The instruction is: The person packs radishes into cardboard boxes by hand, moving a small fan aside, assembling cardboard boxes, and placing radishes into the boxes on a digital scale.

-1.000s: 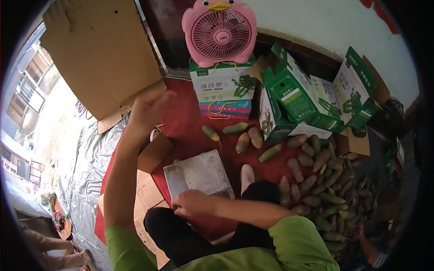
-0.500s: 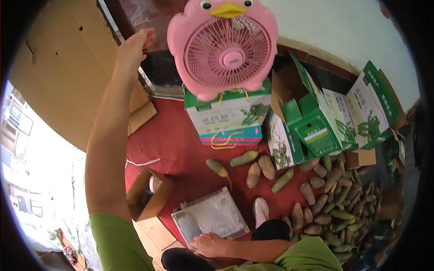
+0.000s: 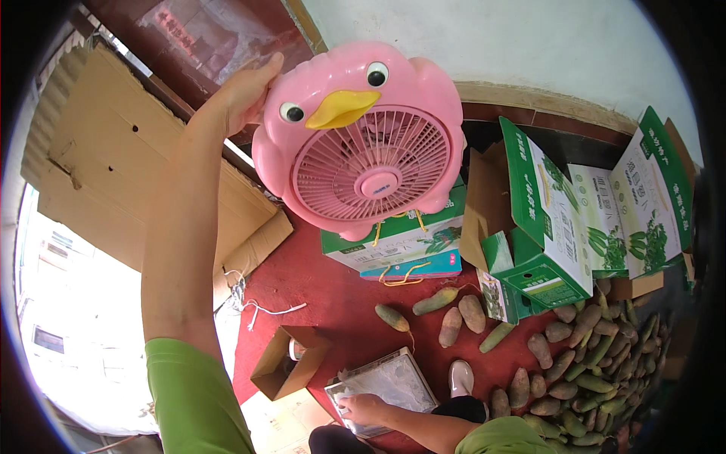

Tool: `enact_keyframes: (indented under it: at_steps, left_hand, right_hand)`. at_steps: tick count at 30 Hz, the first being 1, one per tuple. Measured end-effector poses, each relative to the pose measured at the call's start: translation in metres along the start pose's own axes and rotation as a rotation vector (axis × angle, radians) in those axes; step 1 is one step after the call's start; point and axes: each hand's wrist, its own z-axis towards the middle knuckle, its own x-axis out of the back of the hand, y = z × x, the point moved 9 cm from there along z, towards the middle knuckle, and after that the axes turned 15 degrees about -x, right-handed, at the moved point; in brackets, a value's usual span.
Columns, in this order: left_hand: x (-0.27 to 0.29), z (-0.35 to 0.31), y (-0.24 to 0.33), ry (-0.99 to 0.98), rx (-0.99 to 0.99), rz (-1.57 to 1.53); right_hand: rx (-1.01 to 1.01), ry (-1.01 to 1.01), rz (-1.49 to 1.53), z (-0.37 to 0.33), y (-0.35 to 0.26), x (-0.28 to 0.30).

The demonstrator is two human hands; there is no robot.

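Note:
My left hand (image 3: 246, 94), arm stretched forward, is at the upper left side of a pink animal-shaped fan (image 3: 352, 57) with round eyes and a yellow beak. Its fingers reach out along the edge, partly apart; whether they bear on the fan I cannot tell. The fan stands on a green-and-white carton (image 3: 363, 261) with yellow cord handles, above a blue-and-pink one (image 3: 439, 266). Low in the view, my right hand (image 3: 364, 408) lies on a flat, grey, square-edged platform (image 3: 393, 382) that looks plastic-covered. Its fingers appear laid out with nothing held.
At right, green-and-white cartons (image 3: 552, 250) stand opened, beside a heap of green-and-brown radishes (image 3: 597, 356). A few more radishes (image 3: 450, 327) lie on the red floor. A small brown box (image 3: 280, 378) and white cord (image 3: 276, 310) are at left, near large cardboard (image 3: 144, 166).
The view has shifted and turned, so everything sits lower in it. My left hand has come from beside the fan to its upper left edge. My right hand stays on the platform.

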Motion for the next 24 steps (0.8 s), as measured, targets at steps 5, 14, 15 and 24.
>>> enact_keyframes:
  at_steps: [5,14,15,24]
  left_hand:
    - [-0.017,0.002,0.016,-0.073,0.043,-0.021]
    - [0.001,0.013,-0.019,-0.317,0.227,0.196]
    - [0.0,0.015,-0.021,-0.355,0.231,0.217]
    - [0.006,0.02,-0.038,-0.474,0.424,0.388]
  right_hand:
    - [-0.014,0.047,0.071,0.0,0.012,0.014]
    - [-0.032,0.02,0.167,0.001,0.018,0.012]
    - [-0.031,0.017,0.179,0.001,0.017,0.011]
    - [-0.033,0.013,0.292,0.0,0.017,0.002]
